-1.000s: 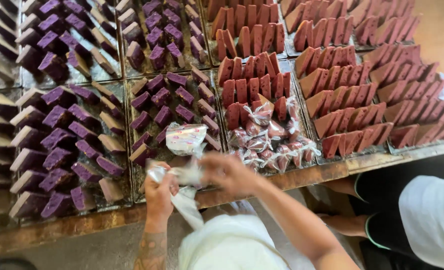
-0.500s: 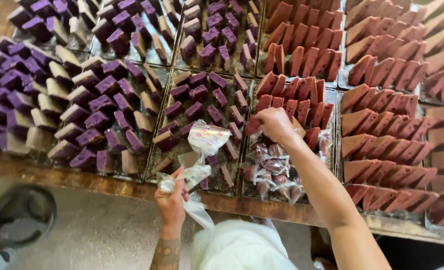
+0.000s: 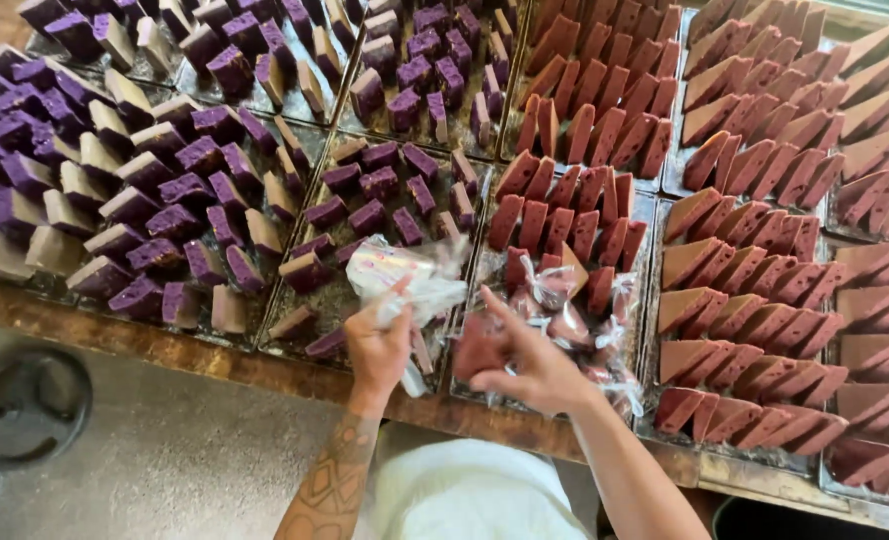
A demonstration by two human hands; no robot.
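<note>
The left hand (image 3: 377, 345) is gripping a crinkled clear plastic bag (image 3: 405, 278) above the near edge of the wooden table (image 3: 165, 345). The right hand (image 3: 530, 365) is pinching a reddish-brown wedge-shaped bar (image 3: 480, 348) just beside the bag, over a metal tray (image 3: 647, 330) carrying more red bars and several wrapped bars (image 3: 565, 300).

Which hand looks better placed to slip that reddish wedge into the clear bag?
Probably the right hand: it already holds the reddish wedge beside the clear plastic bag. The left hand grips that bag above the trays, so it looks busy steadying it.
</note>
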